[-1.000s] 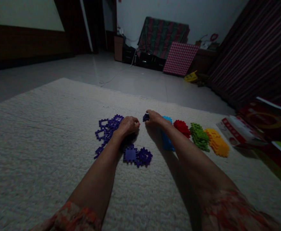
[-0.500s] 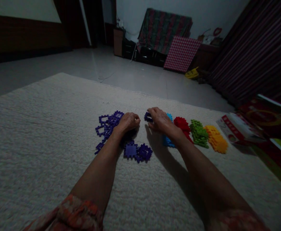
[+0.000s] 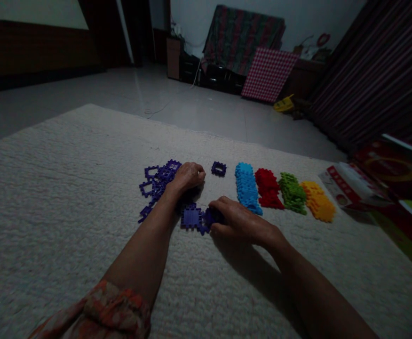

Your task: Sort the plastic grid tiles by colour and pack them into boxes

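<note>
My left hand (image 3: 189, 176) rests with curled fingers at the right side of a loose pile of purple interlocking tiles (image 3: 163, 175); what lies under its fingers is dark and hidden. Closer to me, my right hand (image 3: 229, 217) has thumb and fingers around a purple interlocking tile (image 3: 210, 216) at the end of a small group. Just left of that, a solid purple square tile (image 3: 191, 218) lies flat. One purple tile with an oval opening (image 3: 219, 169) sits alone beyond my right hand.
Overlapping rows of blue tiles (image 3: 247, 188), red tiles (image 3: 268, 188), green tiles (image 3: 293, 194) and yellow tiles (image 3: 318, 201) lie to the right on the pale textured mat (image 3: 68, 188). An opened carton (image 3: 354, 186) and red boxes stand at the far right.
My right hand has left the oval-holed purple tile standing alone and come back toward me, onto the purple tile in the near group. My left hand has stayed in place.
</note>
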Demonstrator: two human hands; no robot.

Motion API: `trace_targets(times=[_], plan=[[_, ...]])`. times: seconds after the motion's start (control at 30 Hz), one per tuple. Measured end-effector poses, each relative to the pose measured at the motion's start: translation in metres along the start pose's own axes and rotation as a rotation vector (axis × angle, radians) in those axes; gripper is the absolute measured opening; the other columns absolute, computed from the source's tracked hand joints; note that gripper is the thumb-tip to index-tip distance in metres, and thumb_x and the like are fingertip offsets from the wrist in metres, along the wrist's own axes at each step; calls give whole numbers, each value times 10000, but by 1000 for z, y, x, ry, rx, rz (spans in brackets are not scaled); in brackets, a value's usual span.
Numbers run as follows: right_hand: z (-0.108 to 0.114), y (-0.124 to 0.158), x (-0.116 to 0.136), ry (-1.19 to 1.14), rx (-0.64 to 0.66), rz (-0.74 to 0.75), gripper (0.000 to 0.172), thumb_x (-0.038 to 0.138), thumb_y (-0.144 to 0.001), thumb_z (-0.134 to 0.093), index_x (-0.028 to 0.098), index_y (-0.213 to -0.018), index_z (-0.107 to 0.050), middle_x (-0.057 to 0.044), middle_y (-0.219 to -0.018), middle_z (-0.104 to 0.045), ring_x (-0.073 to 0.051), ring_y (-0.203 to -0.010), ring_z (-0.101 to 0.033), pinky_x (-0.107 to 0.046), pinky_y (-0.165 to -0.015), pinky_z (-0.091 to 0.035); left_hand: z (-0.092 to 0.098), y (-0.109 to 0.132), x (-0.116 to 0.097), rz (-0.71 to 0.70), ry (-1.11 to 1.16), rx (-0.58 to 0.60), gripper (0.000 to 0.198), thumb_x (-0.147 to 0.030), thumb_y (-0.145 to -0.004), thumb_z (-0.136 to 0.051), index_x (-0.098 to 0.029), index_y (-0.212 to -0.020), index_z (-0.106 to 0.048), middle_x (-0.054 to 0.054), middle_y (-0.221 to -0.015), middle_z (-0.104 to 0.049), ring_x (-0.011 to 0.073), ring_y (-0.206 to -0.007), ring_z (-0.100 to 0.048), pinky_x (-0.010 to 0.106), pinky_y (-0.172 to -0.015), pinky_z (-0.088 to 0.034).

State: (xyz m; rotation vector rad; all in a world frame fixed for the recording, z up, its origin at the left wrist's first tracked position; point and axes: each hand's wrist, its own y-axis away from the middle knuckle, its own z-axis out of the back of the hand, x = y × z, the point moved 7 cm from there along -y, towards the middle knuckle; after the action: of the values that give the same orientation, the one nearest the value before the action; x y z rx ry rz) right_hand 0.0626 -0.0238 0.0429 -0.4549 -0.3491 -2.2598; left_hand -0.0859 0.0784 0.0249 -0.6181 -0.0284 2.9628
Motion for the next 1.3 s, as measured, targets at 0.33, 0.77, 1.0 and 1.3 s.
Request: trace_targets(times=[0.33,0.77,1.0,1.3], plan=[[5,-16,-23,8,-276,-60,376,158,-927,-482,179,-1297,-540,-148,-1192,-651,-265,-1094,-616,-416,-957,-484,3,1,-2,15,-48,5,360,-255,-896,-496,-183,-1107,-780,123,-1078,-773,226,-1056,-698,297,-953,-487],[-7,-14,-20,90,-158,-52,261,182,-874,-570,178,-1134,-591,-140,-1195,-586,-259,-1125,-549,-393,-977,-460,15,2,-7,-12,26,-95,350,-260,-900,-491,-190,-1076,-785,93,-1021,-786,206,-977,-716,273,-907,-503],[-1,-9,-17,49,-178,-65,283,172,-869,-575,187,-1150,-599,-121,-1178,-600,-247,-1108,-556,-382,-972,-448,48,7,34,126,12,-254,355,-272,-914,-494,-196,-1150,-747,86,-1183,-743,225,-1092,-677,311,-1005,-476],[-4,-8,-20,14,-200,-62,276,165,-854,-599,193,-1128,-612,-108,-1163,-604,-235,-1096,-558,-380,-982,-444,13,8,50,265,-97,-75,585,-601,-895,-509,-297,-1390,-570,100,-1520,-477,363,-1388,-408,588,-1099,-359]])
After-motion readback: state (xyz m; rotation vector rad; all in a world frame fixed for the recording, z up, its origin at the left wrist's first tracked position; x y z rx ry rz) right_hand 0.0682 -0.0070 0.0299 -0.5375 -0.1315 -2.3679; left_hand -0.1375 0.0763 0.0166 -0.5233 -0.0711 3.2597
